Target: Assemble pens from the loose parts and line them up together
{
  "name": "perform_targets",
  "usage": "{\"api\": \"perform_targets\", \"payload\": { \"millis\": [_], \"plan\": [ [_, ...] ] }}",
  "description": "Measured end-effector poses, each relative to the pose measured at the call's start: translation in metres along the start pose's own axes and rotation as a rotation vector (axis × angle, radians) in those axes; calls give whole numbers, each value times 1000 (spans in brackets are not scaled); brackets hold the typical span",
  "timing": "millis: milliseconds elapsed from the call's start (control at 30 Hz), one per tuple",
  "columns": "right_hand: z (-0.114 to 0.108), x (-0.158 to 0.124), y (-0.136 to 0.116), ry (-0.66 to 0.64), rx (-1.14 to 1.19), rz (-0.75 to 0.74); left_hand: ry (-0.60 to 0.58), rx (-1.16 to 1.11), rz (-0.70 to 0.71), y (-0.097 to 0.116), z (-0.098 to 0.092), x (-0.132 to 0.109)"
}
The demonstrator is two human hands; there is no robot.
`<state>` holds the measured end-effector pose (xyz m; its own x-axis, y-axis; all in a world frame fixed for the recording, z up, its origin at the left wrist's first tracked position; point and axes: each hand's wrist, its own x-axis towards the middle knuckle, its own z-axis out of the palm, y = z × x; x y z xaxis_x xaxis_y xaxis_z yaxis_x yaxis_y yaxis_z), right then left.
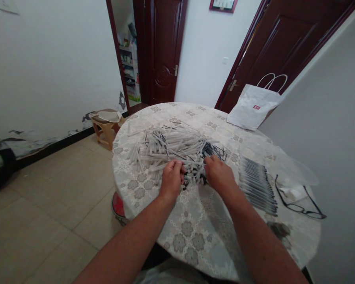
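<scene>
A large loose pile of translucent tubes (pixel 177 140) lies on the round table (pixel 192 240) with a flowered cloth. Dark thin rods (pixel 210 150) lie at the pile's right side. At its near edge, my left hand (pixel 173 177) has its fingers pinched together, and what they hold is too small to make out. My right hand (pixel 219 171) is closed near the dark rods, its fingertips at a pale tube that spans the gap between the hands. Small black-and-clear pieces (pixel 192 175) lie between both hands. To the right, assembled-looking pens (pixel 257 183) lie in a neat row.
Black-framed glasses (pixel 298 207) lie at the table's right, beside a crumpled white tissue (pixel 294 193). A white paper bag (pixel 253 107) stands at the back right. Clear plastic film (pixel 298 167) lies near the right edge. A wooden-coloured stool (pixel 106 128) stands on the floor at left.
</scene>
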<state>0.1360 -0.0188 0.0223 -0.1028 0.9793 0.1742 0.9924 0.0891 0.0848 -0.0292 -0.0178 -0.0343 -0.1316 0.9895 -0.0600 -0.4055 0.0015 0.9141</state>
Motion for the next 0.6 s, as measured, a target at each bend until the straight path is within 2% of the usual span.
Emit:
{"api": "perform_targets", "payload": {
  "millis": [67,167,267,333,433,500,600],
  "plan": [
    [0,-7,12,43,137,2,-84,67,-38,1,3,-3],
    [4,-15,15,107,444,-100,-176,95,-50,2,6,-7],
    [10,-17,7,88,666,-216,-203,108,-32,2,6,-7],
    [15,-14,3,72,727,-259,-170,137,-4,1,4,-4],
    [23,-3,5,151,716,-192,-69,148,46,-3,1,0],
    [28,5,9,211,617,-106,-14,132,63,-5,0,3],
    [34,15,9,162,398,-36,8,102,65,-8,-1,6]
  ]
}}
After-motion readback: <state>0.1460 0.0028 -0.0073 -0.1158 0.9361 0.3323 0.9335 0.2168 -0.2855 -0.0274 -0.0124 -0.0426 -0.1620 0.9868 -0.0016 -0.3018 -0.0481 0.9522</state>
